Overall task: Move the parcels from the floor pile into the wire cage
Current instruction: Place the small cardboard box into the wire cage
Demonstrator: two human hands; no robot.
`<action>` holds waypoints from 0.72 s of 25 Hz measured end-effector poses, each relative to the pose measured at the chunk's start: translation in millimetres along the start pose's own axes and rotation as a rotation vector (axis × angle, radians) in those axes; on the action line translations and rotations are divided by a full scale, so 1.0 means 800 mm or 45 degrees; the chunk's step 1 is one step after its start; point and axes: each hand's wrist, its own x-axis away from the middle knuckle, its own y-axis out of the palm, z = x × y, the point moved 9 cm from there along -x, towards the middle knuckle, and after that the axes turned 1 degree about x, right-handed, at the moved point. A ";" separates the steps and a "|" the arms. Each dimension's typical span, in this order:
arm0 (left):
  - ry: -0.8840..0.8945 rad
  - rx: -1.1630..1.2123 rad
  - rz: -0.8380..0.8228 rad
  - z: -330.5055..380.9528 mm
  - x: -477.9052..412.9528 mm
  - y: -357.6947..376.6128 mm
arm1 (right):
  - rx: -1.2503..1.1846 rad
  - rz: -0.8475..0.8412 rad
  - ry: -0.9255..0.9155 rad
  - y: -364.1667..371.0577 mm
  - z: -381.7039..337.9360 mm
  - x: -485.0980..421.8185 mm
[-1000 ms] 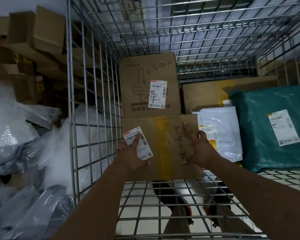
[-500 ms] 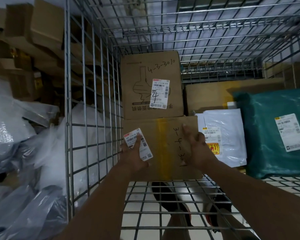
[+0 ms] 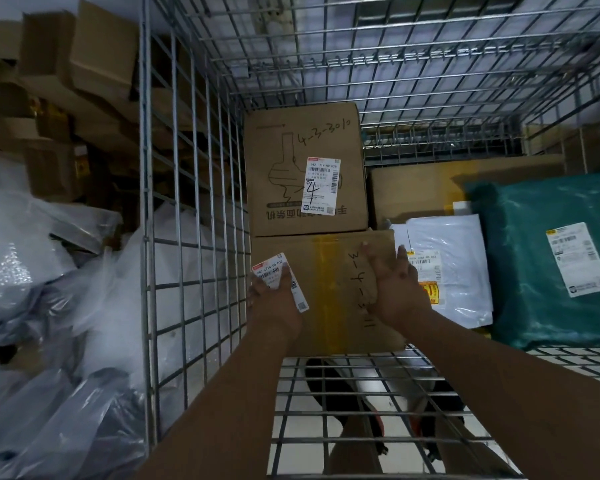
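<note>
Inside the wire cage [image 3: 194,237] a brown cardboard box [image 3: 329,282] with yellow tape and handwritten numbers rests on the cage floor against the left wall. My left hand [image 3: 274,299] lies flat on its left part, over a white shipping label [image 3: 281,278]. My right hand [image 3: 395,289] presses on its right part, fingers spread. Directly behind it stands a taller cardboard box [image 3: 305,168] with a label marked "4".
To the right lie a white plastic mailer [image 3: 454,271], a teal bag parcel [image 3: 551,258] and a flat brown box [image 3: 430,188] behind them. Outside the cage's left wall are grey plastic bags [image 3: 49,306] and stacked cartons [image 3: 66,81]. My feet show through the cage floor.
The view has shifted slightly; both hands remain on the taped box, which has edged a little closer to the taller box behind it.
</note>
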 end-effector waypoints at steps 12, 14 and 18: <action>0.423 -0.078 0.325 0.134 0.103 -0.109 | -0.057 0.154 -0.393 -0.136 -0.038 0.065; 0.431 -0.033 0.306 0.148 0.130 -0.108 | -0.059 0.141 -0.460 -0.152 -0.040 0.081; 0.414 0.144 0.348 0.157 0.204 -0.102 | -0.038 0.131 -0.598 -0.181 -0.044 0.132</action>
